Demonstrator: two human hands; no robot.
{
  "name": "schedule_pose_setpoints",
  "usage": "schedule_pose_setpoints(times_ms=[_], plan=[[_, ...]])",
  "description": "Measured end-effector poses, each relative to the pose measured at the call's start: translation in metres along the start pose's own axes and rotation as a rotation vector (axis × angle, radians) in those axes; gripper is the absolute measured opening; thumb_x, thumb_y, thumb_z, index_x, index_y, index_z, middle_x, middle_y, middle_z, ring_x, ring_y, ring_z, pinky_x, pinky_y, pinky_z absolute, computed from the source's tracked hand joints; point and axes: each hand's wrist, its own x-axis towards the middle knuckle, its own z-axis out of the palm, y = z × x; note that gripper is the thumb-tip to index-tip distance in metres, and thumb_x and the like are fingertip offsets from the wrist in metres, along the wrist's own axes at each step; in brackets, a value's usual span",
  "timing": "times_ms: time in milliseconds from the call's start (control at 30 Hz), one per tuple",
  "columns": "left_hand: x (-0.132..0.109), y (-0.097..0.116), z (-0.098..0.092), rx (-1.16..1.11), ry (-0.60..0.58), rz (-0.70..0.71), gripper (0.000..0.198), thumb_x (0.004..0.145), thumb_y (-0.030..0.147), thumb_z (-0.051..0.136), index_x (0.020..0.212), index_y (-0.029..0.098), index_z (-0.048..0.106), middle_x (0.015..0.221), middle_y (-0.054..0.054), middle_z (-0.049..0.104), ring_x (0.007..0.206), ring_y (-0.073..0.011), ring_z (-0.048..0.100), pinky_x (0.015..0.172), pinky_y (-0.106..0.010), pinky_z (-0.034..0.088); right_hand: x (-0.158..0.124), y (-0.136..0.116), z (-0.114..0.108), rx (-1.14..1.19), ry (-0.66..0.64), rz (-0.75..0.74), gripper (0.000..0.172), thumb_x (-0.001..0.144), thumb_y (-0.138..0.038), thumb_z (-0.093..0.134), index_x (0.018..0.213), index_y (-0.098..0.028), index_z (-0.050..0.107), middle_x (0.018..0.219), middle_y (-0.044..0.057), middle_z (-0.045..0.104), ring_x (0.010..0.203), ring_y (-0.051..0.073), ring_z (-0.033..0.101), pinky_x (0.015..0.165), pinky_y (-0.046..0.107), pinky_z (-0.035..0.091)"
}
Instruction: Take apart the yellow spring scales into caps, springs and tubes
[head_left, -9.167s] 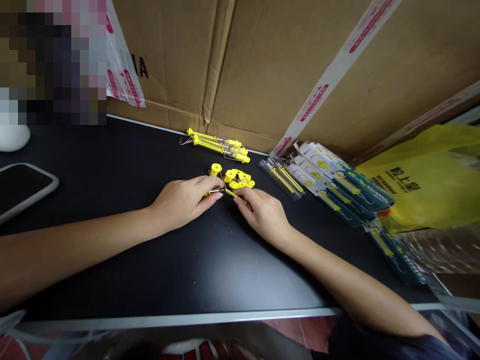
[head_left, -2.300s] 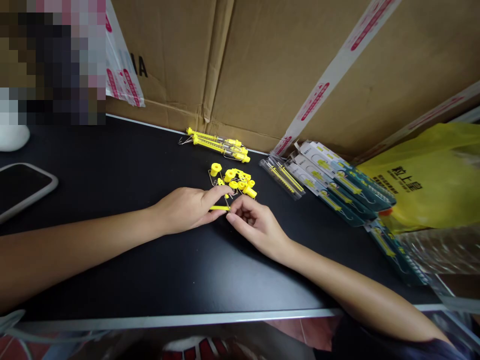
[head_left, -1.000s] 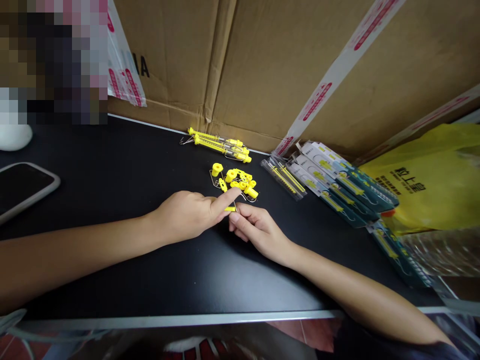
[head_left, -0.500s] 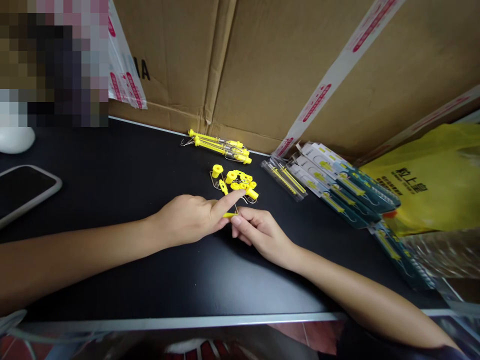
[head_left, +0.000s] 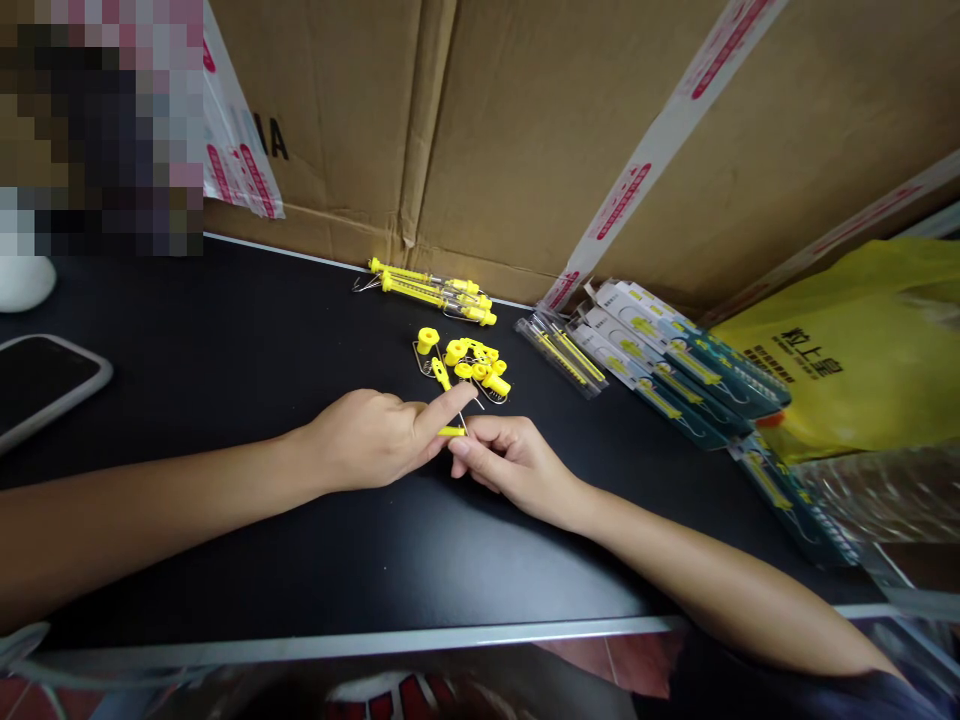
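Observation:
My left hand (head_left: 379, 435) is closed around a slim yellow plastic piece (head_left: 452, 431), its index finger stretched out over it. My right hand (head_left: 514, 458) pinches at the tip of that piece, where a thin metal wire (head_left: 463, 419) crosses it. Whether the wire is fixed to the piece I cannot tell. Just beyond the fingertips lies a small pile of yellow plastic caps (head_left: 480, 368) with wire hooks and springs. A separate yellow cap (head_left: 428, 341) and a flat yellow clip (head_left: 441, 373) lie at the pile's left.
Assembled yellow spring scales (head_left: 431, 290) lie near a cardboard box (head_left: 315, 120). Clear tubes (head_left: 562, 350) and printed packages (head_left: 660, 370) are at right, beside a yellow bag (head_left: 847, 350). A phone (head_left: 49, 385) and a white mouse (head_left: 26, 284) are at left.
The view has shifted slightly, so everything sits a little further left. Both hands keep nearly the same grip, with the wire and yellow piece still at the fingertips.

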Motion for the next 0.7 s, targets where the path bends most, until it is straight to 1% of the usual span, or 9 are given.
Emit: schedule_pose_setpoints(times_ms=[200, 333, 533, 700], plan=[[0.0006, 0.0004, -0.0021, 0.027, -0.004, -0.004, 0.038, 0.094, 0.028, 0.033, 0.127, 0.013, 0.043, 0.056, 0.001, 0.064, 0.045, -0.0141, 0.06, 0.038, -0.02, 0.034, 0.0009, 0.0019, -0.0001, 0.066, -0.009, 0.032, 0.036, 0.089, -0.042, 0.049, 0.069, -0.014, 0.058, 0.047, -0.008, 0.038, 0.042, 0.004, 0.032, 0.041, 0.019, 0.024], [0.0013, 0.0006, -0.0031, 0.031, -0.017, -0.004, 0.038, 0.093, 0.027, 0.036, 0.128, 0.014, 0.043, 0.058, 0.001, 0.065, 0.047, -0.0147, 0.061, 0.04, -0.02, 0.036, 0.0013, 0.0047, -0.0006, 0.099, -0.02, 0.05, 0.036, 0.089, -0.043, 0.049, 0.071, -0.013, 0.058, 0.047, -0.008, 0.038, 0.041, 0.004, 0.032, 0.041, 0.018, 0.024], [0.0018, 0.0015, -0.004, 0.018, -0.074, -0.021, 0.04, 0.092, 0.026, 0.036, 0.13, 0.014, 0.042, 0.061, -0.001, 0.066, 0.049, -0.0158, 0.062, 0.042, -0.021, 0.04, 0.0021, 0.0054, -0.0018, 0.114, -0.038, 0.083, 0.037, 0.088, -0.045, 0.049, 0.07, -0.013, 0.057, 0.044, -0.008, 0.038, 0.039, 0.003, 0.031, 0.04, 0.018, 0.024], [0.0013, 0.0015, -0.0042, 0.019, -0.075, -0.031, 0.04, 0.092, 0.027, 0.036, 0.13, 0.015, 0.041, 0.061, -0.001, 0.066, 0.048, -0.0157, 0.062, 0.041, -0.02, 0.038, 0.0032, 0.0048, -0.0021, 0.133, -0.044, 0.083, 0.037, 0.088, -0.044, 0.049, 0.069, -0.013, 0.056, 0.044, -0.008, 0.038, 0.039, 0.003, 0.032, 0.039, 0.017, 0.023]])
